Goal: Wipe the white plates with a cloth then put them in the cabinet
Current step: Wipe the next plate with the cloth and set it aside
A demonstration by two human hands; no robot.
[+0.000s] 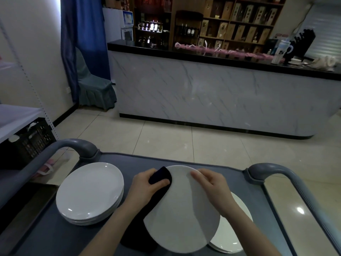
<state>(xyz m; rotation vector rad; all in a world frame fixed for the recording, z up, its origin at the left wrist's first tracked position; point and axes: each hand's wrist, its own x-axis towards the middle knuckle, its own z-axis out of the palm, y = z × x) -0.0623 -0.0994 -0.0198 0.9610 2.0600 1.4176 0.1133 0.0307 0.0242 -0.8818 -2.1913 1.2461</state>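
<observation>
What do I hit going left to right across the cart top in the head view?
left cart handle → stack of white plates → left hand gripping the black cloth → held plate → right hand on its rim → right cart handle

a restaurant bar: marble-fronted counter (pixel 212 93), shelves of wine bottles (pixel 186 31).

I hold one round white plate (pixel 181 209) tilted, with a black cloth (pixel 160 178) folded over its left rim. A stack of white plates (pixel 90 193) lies on the left, and more plates (pixel 238 237) lie beneath on the right.
</observation>
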